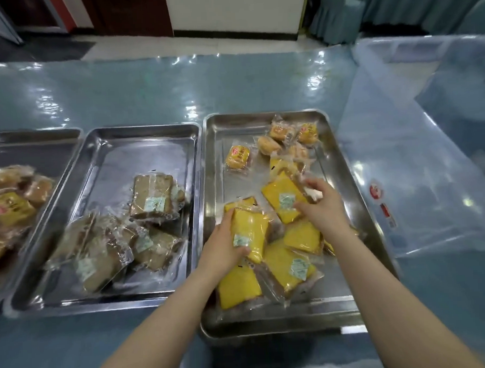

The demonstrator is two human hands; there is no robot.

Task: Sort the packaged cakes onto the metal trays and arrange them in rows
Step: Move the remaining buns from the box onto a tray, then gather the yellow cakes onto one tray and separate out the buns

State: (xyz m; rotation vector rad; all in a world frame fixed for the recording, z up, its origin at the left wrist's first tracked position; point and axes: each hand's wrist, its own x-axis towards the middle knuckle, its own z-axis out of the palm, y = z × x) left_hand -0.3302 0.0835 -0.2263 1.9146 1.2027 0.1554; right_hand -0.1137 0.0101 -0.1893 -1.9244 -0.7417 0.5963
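Nearby, brown cakes (153, 196) beside, left hand (224, 248) and right hand (324, 205) each gripping yellow cakes (283, 262).

Both hands work over the right tray (212, 163), which holds a jumble of yellow cakes. The left hand (225, 251) grips one yellow cake (250, 233) at the tray's left side; the right hand (323, 205) grips another (281, 201) near its middle. Small round cakes (278, 142) lie at its far end. Left of it, the middle tray (139, 132) holds brown cakes (151, 197). A clear bin (428, 136) stands to its right.
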